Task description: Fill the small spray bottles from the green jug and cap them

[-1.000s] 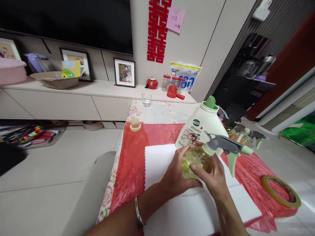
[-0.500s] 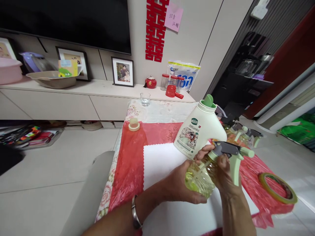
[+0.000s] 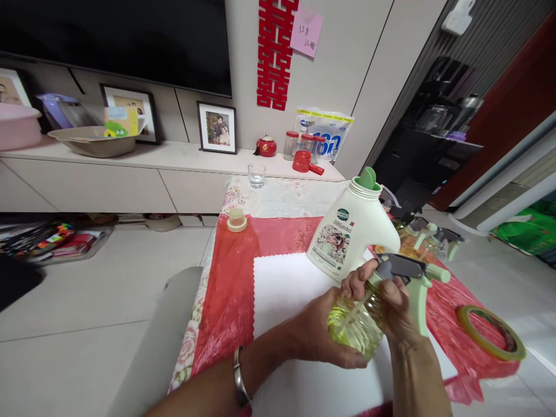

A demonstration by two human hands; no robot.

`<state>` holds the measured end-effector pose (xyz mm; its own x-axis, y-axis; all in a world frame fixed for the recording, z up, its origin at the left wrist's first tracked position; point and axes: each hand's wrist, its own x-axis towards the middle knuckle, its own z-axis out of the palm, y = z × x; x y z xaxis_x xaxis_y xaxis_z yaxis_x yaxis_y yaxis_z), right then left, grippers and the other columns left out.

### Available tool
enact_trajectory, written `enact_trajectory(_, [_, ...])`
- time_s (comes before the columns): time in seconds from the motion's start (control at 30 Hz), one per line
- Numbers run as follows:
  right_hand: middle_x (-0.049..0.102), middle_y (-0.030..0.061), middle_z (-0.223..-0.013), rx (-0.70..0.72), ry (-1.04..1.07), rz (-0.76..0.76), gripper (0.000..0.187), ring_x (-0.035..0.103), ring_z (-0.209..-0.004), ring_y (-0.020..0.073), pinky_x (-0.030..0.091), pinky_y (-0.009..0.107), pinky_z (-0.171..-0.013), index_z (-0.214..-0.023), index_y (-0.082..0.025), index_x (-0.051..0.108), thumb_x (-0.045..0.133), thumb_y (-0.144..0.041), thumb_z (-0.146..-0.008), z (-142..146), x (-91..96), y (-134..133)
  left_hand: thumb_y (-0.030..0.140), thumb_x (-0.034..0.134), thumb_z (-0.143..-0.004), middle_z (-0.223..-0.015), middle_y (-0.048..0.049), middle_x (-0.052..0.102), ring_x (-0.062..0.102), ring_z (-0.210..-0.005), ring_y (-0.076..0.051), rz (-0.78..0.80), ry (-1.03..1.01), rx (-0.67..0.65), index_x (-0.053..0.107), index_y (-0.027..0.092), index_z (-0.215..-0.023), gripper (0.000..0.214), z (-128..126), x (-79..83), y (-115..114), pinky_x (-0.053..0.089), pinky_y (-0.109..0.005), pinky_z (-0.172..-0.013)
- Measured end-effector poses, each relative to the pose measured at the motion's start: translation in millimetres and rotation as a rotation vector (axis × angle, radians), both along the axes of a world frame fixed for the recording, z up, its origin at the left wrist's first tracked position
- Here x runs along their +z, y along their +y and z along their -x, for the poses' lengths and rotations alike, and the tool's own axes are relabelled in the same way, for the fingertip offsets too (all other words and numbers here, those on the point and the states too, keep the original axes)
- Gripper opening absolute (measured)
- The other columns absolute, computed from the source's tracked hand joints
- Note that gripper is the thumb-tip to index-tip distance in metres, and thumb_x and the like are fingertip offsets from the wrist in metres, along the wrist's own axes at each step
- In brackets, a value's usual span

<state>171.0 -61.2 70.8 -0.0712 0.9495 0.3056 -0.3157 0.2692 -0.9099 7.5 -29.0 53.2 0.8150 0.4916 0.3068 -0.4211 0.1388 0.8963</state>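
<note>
A clear spray bottle (image 3: 357, 327) with yellowish liquid and a grey and pale green trigger head tilts over a white sheet (image 3: 282, 295). My left hand (image 3: 324, 330), with a bracelet on the wrist, is wrapped round the bottle's body. Up at the neck, my right hand (image 3: 386, 298) grips just under the trigger head, fingers closed round the collar. Right behind them stands a cream detergent jug (image 3: 351, 231), its mouth uncapped and a green spout showing. The jug's handle side is partly hidden by my right hand.
A beige cap (image 3: 237, 220) rests on the red plastic sheet (image 3: 230, 278) at left. A roll of tape (image 3: 490, 333) lies at right, with more spray bottles (image 3: 428, 237) behind. A drinking glass (image 3: 256, 175) stands at the table's far end, before a low cabinet (image 3: 195, 188).
The spray bottle and both hands have shifted slightly down and to the right. My right-hand fingers have moved a little round the collar. The jug and cap stay put.
</note>
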Motion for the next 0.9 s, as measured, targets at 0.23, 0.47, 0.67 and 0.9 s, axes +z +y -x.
enact_trajectory(0.23, [0.058, 0.0047, -0.087, -0.197, 0.0, 0.069, 0.033, 0.061, -0.085, 0.0168, 0.054, 0.031, -0.082, -0.104, -0.019, 0.056, 0.072, -0.046, -0.093, 8, -1.4, -3, 0.013, 0.091, -0.049, -0.134, -0.0152, 0.058, 0.057, -0.122, -0.036, 0.034, 0.251, 0.261, 0.05, 0.018, -0.119, 0.081, -4, -17.6, -7, 0.048, -0.05, -0.103])
enact_trajectory(0.47, [0.053, 0.0027, -0.078, -0.251, 0.008, -0.019, 0.035, 0.059, -0.078, 0.0158, 0.054, 0.031, -0.078, -0.099, -0.02, 0.058, 0.072, -0.05, -0.091, 5, 5.4, -1, 0.035, 0.094, -0.061, -0.142, -0.0142, 0.053, 0.047, -0.137, -0.035, 0.266, -0.11, 0.037, 0.055, 0.019, -0.129, 0.081, -1, -10.2, 1, 0.039, -0.047, -0.11])
enact_trajectory(0.67, [0.047, 0.0012, -0.069, -0.307, 0.062, -0.076, 0.038, 0.055, -0.07, 0.0143, 0.053, 0.029, -0.074, -0.092, -0.019, 0.061, 0.075, -0.054, -0.086, 6, 13.4, 1, 0.038, 0.093, -0.062, -0.112, -0.0096, 0.067, 0.064, -0.101, -0.021, 0.548, -0.019, -0.204, 0.063, 0.016, -0.124, 0.072, -2, -17.7, 2, 0.045, -0.032, -0.091])
enact_trajectory(0.9, [0.05, 0.0019, -0.072, -0.392, 0.075, -0.034, 0.039, 0.06, -0.077, 0.0169, 0.054, 0.03, -0.075, -0.092, -0.019, 0.059, 0.075, -0.054, -0.086, 8, 7.6, 4, 0.034, 0.098, -0.053, -0.108, -0.0074, 0.068, 0.064, -0.102, -0.023, 0.513, 0.012, 0.046, 0.063, 0.015, -0.112, 0.071, -5, -14.3, -3, 0.047, -0.035, -0.092])
